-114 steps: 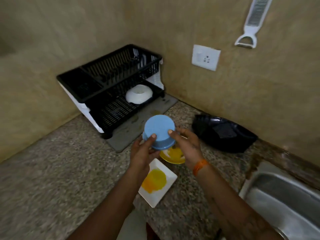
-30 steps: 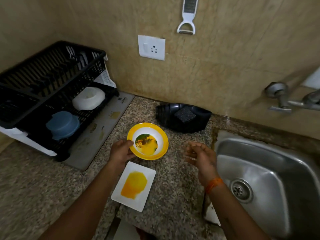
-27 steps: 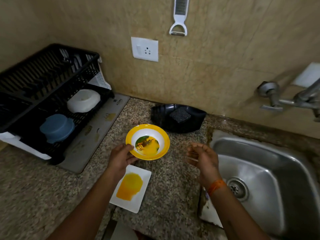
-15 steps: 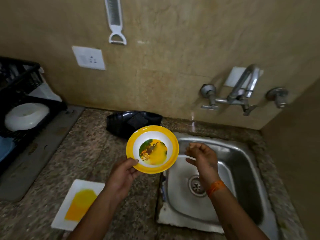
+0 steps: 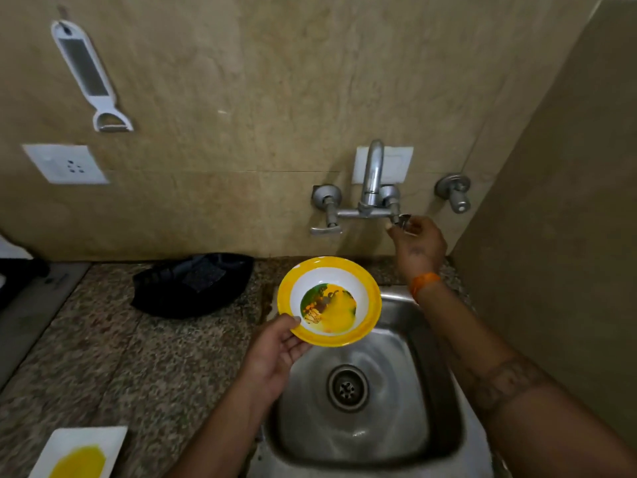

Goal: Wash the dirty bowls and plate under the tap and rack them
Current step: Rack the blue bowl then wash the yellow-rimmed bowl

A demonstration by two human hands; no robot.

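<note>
Two dirty pieces are all I can see from where I stand, and neither has met water yet. One is the yellow-rimmed bowl (image 5: 329,301), smeared inside with yellow and green residue. The left hand (image 5: 275,350) holds it level above the near-left part of the sink (image 5: 431,432), thumb over the rim and fingers curled beneath, so that grip is clamped on the bowl's edge. The other piece is the white square plate (image 5: 77,451), lying on the counter (image 5: 120,367) at the lower left, well apart from the sink, with a yellow stain across its middle.

The right hand (image 5: 415,244) is up at the wall tap (image 5: 370,194), its fingers pinched round the right-hand tap handle (image 5: 401,220). No water shows falling from the spout, and the basin looks only faintly wet round the drain (image 5: 347,388).

By my reckoning this bowl's wash is only starting: the tap has to be opened, the bowl rinsed and rubbed clean, then carried off to the rack. The plate waits after it. A dark edge at the far left may be the rack, but too little of it shows to tell what already sits there. A black tray (image 5: 193,284) with a scrub pad lies against the wall, just left of the sink, within easy reach if rinsing alone does not lift the stain.
</note>
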